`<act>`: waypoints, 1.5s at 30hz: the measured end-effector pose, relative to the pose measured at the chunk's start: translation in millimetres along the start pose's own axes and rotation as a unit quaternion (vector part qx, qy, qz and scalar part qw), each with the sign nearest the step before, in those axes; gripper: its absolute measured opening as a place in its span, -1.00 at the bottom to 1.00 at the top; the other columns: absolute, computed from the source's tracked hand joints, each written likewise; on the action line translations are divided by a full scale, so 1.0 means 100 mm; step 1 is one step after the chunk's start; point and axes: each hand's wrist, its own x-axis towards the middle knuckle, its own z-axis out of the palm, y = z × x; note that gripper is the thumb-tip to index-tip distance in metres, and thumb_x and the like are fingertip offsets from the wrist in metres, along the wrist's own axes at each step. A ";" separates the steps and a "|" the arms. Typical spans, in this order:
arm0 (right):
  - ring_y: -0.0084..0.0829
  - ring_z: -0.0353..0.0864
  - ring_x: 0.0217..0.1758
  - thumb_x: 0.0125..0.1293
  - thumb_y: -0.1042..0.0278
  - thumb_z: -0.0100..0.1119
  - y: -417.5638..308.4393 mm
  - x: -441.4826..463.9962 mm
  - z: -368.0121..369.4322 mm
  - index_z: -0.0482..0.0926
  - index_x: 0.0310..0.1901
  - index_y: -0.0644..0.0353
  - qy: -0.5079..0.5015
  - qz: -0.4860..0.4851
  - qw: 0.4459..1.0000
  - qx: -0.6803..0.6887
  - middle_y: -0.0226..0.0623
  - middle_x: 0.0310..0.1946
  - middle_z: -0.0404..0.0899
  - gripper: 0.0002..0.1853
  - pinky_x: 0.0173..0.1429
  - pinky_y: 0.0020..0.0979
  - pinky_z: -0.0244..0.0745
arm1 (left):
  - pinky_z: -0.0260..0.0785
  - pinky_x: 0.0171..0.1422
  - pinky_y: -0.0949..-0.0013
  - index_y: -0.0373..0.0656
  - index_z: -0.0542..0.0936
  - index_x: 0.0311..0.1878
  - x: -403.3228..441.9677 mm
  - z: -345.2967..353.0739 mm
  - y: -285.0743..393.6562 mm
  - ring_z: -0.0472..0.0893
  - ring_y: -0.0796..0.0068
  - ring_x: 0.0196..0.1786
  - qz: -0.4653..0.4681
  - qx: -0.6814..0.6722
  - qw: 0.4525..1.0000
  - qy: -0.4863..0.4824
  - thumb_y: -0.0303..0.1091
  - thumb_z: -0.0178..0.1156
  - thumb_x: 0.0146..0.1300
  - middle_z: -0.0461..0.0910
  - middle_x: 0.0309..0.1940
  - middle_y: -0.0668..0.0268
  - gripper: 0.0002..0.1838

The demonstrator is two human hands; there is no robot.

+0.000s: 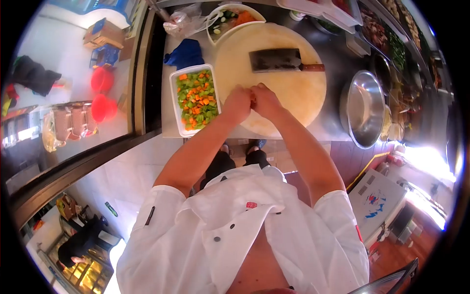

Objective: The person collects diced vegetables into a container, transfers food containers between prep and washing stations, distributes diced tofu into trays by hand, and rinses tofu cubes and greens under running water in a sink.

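Note:
My left hand [237, 104] and my right hand [267, 102] meet over the near part of a round, pale cutting board [298, 108]. Both are closed around a small reddish-brown thing [253, 99] that I cannot make out. Beyond them a cleaver [275, 60] with a dark blade lies flat on the board, its wooden handle to the right. A white tray [173, 98] of chopped green and orange vegetables [198, 99] stands just left of the board, close to my left hand.
Behind the board is a white bowl [211, 34] of vegetable pieces. A blue cloth [185, 55] and a clear plastic bag [184, 22] lie at the back left. To the right stands a large metal bowl [364, 110]. A person [81, 242] is at the far lower left.

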 end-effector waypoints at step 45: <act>-0.27 0.74 -0.23 0.20 0.36 0.34 -0.01 -0.43 -0.06 0.65 -0.04 0.25 0.118 0.210 0.969 0.049 -0.17 -0.30 0.73 -0.70 -0.05 -0.32 0.63 | 0.61 0.01 0.18 -0.18 0.68 -0.10 -0.10 -0.09 0.42 0.59 0.07 0.07 0.021 0.058 0.997 -0.053 -0.44 0.21 0.18 0.55 -0.04 0.12 -0.78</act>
